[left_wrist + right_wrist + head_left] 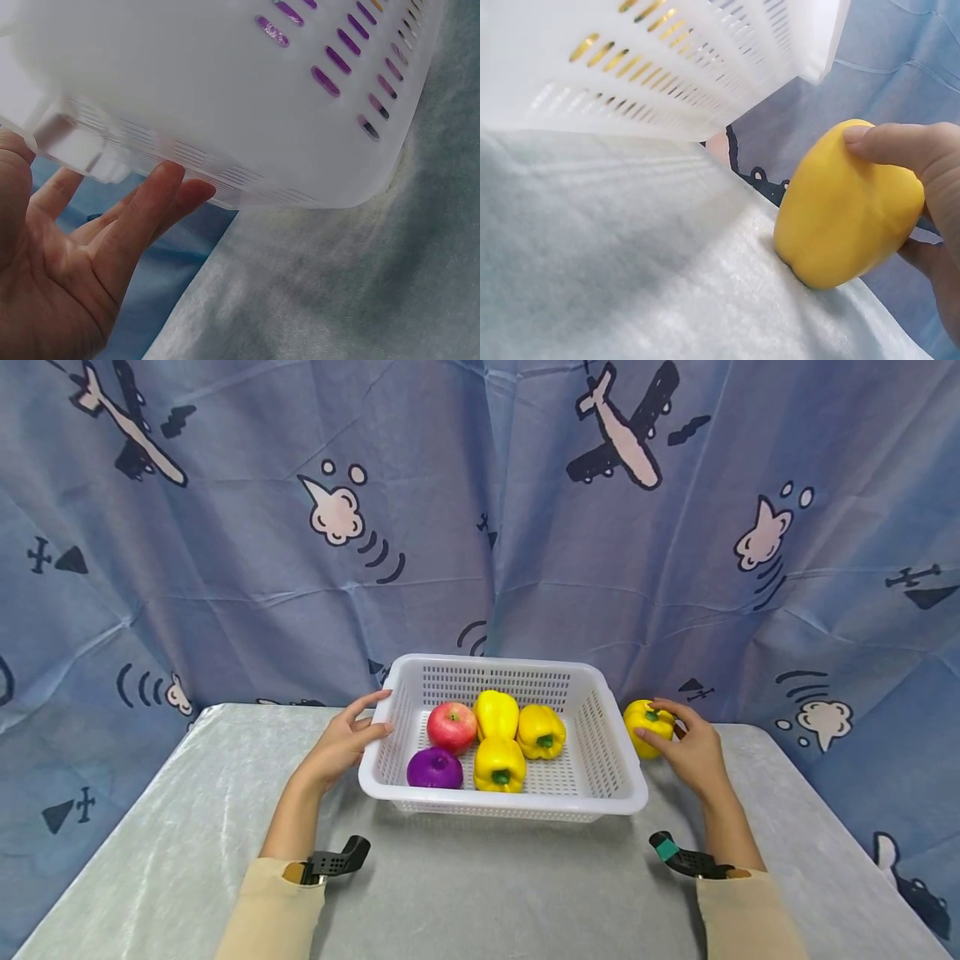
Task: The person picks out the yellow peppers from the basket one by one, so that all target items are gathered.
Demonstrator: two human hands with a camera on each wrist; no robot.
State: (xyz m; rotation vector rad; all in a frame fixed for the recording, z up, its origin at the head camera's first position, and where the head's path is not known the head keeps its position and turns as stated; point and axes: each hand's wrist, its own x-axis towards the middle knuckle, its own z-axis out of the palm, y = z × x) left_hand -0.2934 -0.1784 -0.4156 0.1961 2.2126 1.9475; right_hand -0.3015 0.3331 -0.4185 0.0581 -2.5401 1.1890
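A white plastic basket (502,806) stands on the cloth-covered table. My left hand (341,745) holds its left rim, thumb over the edge; in the left wrist view, fingertips (169,176) touch the outer wall. Inside lie a red apple (452,727), a round purple vegetable (435,768), two yellow bell peppers (499,764) and a smooth yellow piece (497,714) whose kind is partly hidden. Right of the basket my right hand (690,752) grips another yellow bell pepper (840,210) between thumb and fingers. Its lower end is at the table surface; whether it touches is unclear.
Pale cloth covers the table (480,885). Behind its back edge hangs a blue curtain (420,510) printed with airplanes and clouds. Black camera mounts (341,857) are strapped to both wrists, over the front part of the table.
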